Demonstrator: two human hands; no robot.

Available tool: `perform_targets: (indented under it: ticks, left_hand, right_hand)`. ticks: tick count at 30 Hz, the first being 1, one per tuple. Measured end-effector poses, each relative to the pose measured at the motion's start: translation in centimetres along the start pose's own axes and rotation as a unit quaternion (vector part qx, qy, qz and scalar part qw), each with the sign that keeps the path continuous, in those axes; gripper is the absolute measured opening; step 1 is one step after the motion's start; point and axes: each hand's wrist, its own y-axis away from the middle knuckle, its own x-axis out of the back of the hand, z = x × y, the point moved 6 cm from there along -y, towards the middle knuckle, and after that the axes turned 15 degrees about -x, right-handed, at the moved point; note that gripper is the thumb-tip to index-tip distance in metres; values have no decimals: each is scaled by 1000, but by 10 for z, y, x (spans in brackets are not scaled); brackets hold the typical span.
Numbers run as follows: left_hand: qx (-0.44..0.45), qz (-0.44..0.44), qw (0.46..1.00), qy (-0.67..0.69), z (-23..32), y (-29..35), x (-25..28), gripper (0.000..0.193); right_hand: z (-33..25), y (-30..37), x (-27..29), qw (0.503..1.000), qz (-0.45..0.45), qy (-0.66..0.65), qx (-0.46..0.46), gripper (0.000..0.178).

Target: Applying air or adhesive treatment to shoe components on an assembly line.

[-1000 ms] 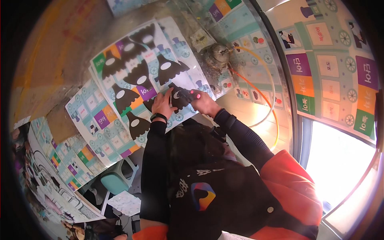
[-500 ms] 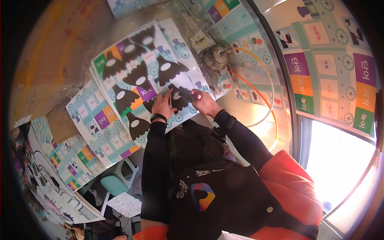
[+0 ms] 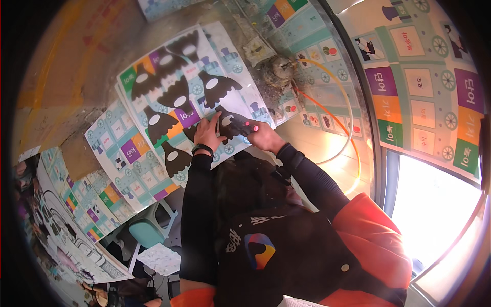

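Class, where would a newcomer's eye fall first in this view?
Probably on the black scalloped shapes with pale ovals, spread over the printed sheet left of upper centre. Next come the left hand and right hand, close together near the middle. The glaring white opening at lower right also draws the eye.

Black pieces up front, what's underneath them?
Printed sheets lie under the black pieces; purple, orange and green blocks show between them. What's printed directly beneath the pieces, or under the left hand, is covered.
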Motion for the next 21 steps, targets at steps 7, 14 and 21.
perform_targets:
  ticks: [7,14,21]
  left_hand:
    - [6,0,1000,5,4,0,-1,93]
    - [-1,11,1000,6,1,2,-2,93]
    - [-57,92,992,69,-8,33,18,76]
  right_hand:
    - [3,3,24,996,91,-4,21,32]
    - [5,4,24,996,78,14,38,35]
    - [-9,34,6,962,-96,-254,-9,36]
